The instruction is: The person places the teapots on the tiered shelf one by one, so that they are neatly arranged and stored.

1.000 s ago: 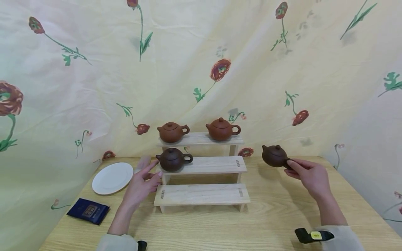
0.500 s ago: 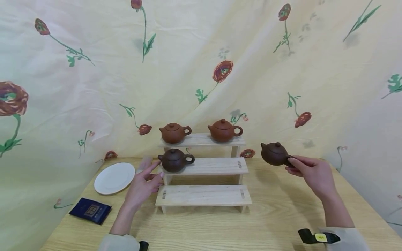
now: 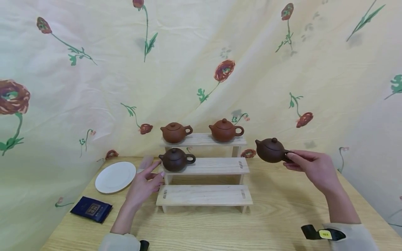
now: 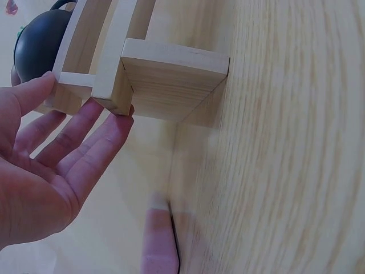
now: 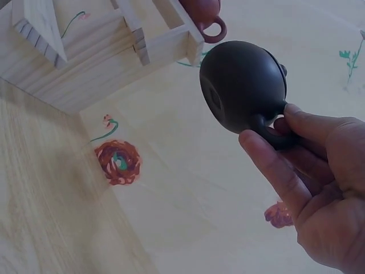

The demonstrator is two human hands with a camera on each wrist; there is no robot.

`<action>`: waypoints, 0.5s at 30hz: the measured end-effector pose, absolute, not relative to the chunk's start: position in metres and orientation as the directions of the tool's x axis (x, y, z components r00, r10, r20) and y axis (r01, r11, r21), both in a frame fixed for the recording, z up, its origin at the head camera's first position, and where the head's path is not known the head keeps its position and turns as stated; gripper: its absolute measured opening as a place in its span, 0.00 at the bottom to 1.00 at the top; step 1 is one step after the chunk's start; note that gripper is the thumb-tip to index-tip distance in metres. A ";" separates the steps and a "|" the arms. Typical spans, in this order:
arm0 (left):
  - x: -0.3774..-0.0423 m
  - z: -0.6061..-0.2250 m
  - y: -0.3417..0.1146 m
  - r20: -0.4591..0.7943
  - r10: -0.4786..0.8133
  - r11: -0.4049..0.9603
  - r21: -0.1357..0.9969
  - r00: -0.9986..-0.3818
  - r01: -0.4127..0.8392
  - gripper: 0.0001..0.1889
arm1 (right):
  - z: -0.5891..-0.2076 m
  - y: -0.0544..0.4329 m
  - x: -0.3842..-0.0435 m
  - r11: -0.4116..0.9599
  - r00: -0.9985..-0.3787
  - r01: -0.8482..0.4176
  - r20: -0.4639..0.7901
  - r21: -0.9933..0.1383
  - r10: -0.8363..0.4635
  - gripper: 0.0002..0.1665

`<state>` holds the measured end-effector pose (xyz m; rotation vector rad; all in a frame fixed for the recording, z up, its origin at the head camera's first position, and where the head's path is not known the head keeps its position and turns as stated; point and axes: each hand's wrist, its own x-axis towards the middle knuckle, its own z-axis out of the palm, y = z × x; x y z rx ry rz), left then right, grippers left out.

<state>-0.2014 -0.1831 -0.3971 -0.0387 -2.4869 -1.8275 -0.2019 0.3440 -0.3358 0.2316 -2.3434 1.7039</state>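
My right hand (image 3: 317, 170) pinches the handle of a dark brown teapot (image 3: 270, 150), holding it in the air to the right of the wooden tiered stand (image 3: 204, 196). Its base and round belly show in the right wrist view, with the thumb above the handle and fingers beneath. My left hand (image 3: 142, 186) touches the stand's left end, fingers spread and fairly straight. In the left wrist view its fingertips (image 4: 122, 123) meet the wood, thumb by the shelf edge. Close by, another dark teapot (image 3: 173, 160) sits on the middle tier's left end.
Two reddish-brown teapots, one at left (image 3: 175, 133) and one at right (image 3: 224, 130), stand on the top tier. A white plate (image 3: 115, 177) and a dark blue packet (image 3: 91, 209) lie on the table (image 3: 201, 233) at left. Flowered cloth (image 3: 176, 69) hangs behind.
My right hand has brought the dark teapot slightly up and to the left, nearer the stand. The left hand has stayed at the stand's left end.
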 end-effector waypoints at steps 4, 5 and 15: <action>-0.201 -0.397 -0.183 0.057 -0.014 0.302 0.952 -0.998 0.050 0.31 | -0.330 0.339 -0.202 0.355 -0.961 -0.260 0.276 -0.898 -0.005 0.12; -0.201 -0.397 -0.183 0.056 -0.013 0.302 0.952 -0.998 0.049 0.31 | -0.329 0.338 -0.202 0.361 -0.961 -0.260 0.275 -0.896 -0.011 0.12; -0.202 -0.397 -0.183 0.048 -0.012 0.287 0.957 -0.999 0.043 0.31 | -0.324 0.318 -0.207 0.327 -0.951 -0.308 0.282 -0.894 -0.125 0.13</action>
